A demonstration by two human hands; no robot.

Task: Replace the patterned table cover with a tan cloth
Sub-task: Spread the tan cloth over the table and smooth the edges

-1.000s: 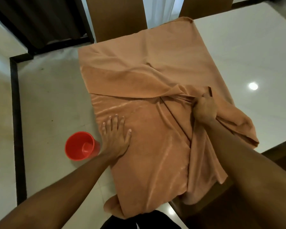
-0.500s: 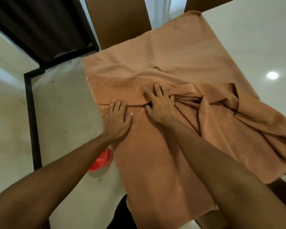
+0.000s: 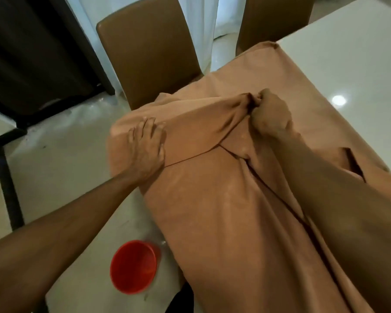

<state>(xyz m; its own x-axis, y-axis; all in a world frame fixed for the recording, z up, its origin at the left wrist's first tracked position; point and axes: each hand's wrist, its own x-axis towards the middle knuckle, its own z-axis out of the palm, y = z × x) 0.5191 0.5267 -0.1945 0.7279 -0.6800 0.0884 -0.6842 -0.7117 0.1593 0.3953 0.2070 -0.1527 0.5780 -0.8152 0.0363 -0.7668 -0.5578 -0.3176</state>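
A tan cloth (image 3: 224, 211) lies across the white table (image 3: 348, 64), partly folded over itself, with one end hanging off the near edge. My left hand (image 3: 146, 146) presses flat on the cloth's left side, fingers straight. My right hand (image 3: 269, 116) grips a bunched fold of the cloth near the middle and holds it raised toward the far side. No patterned cover is in view.
A red cup (image 3: 133, 266) stands on the table at the near left, close to the cloth's edge. Two brown chairs (image 3: 149, 55) stand at the far side. A ceiling light reflects on the table at the right (image 3: 338, 100).
My right hand has gone from lying flat on the cloth to gripping a fold and pulling it toward the far side. My left hand has stayed pressed on the left part.
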